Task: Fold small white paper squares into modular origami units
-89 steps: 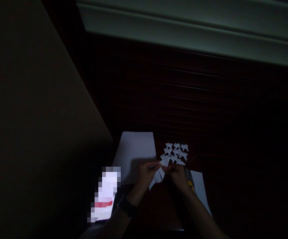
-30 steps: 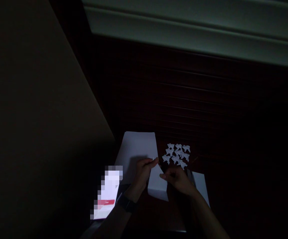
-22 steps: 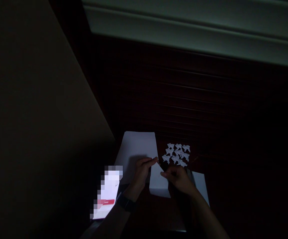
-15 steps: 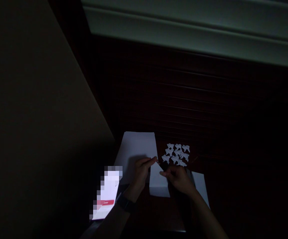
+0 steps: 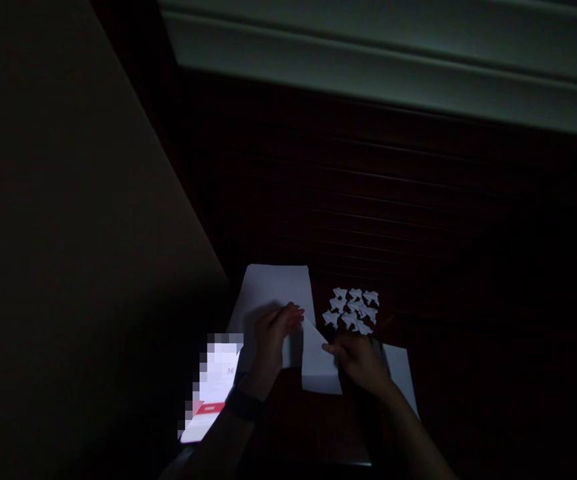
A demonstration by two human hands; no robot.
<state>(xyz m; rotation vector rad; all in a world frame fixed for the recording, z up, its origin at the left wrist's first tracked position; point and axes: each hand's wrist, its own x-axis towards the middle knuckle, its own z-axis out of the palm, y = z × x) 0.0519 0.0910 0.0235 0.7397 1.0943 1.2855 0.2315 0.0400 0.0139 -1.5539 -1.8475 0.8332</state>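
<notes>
A small white sheet of paper (image 5: 318, 360), folded over along a slanted upper edge and creased near its lower end, hangs above the dark table. My right hand (image 5: 357, 357) pinches its right edge, thumb in front. My left hand (image 5: 276, 333), with a dark band on the wrist, is beside the paper's upper left corner. Its fingers are loosely bent and apart, and nothing shows in them; whether a fingertip touches the corner is hard to see. Behind it lies a stack of large white paper (image 5: 278, 283).
Several small folded white paper shapes (image 5: 351, 310) lie in rows beyond my right hand. Another white sheet (image 5: 402, 367) is at the right, partly behind my forearm. A lit phone-like screen (image 5: 213, 387) stands at the left. Dark slatted panelling (image 5: 358, 173) rises behind the table.
My left hand has let go of the paper's upper corner and moved a little left, its fingers loosening. My right hand keeps its pinch on the paper.
</notes>
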